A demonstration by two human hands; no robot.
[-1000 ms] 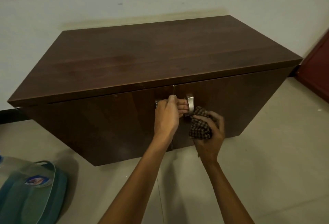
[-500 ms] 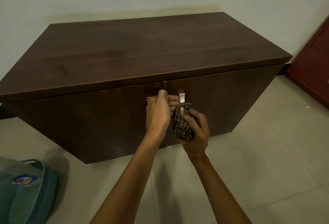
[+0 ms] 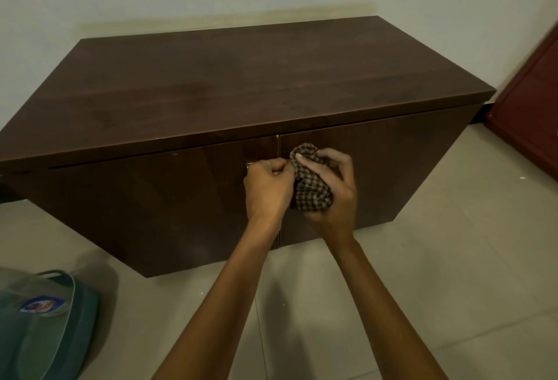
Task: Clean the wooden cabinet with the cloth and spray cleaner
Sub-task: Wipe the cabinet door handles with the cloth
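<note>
Fingers (image 3: 314,162) of the right hand (image 3: 332,195) were clenched around the checked cloth (image 3: 311,189), bunched into a wad and pressed against the upper inner corner of the right door (image 3: 392,168), just beside the centre seam. The right-door handle wasn't visible, likely under the cloth, so this read as wiping that handle. Left hand (image 3: 267,188) was curled shut at the left-door handle (image 3: 249,165), only a sliver of metal showing; probably bracing the door so rubbing didn't swing it. Whether it also pinched a cloth edge, couldn't tell. Both doors looked closed. Wooden cabinet (image 3: 241,86) sat on the floor (image 3: 437,274) against the far wall, top bare. Spray cleaner not in view. A teal bag (image 3: 45,325) lay near left.
</note>
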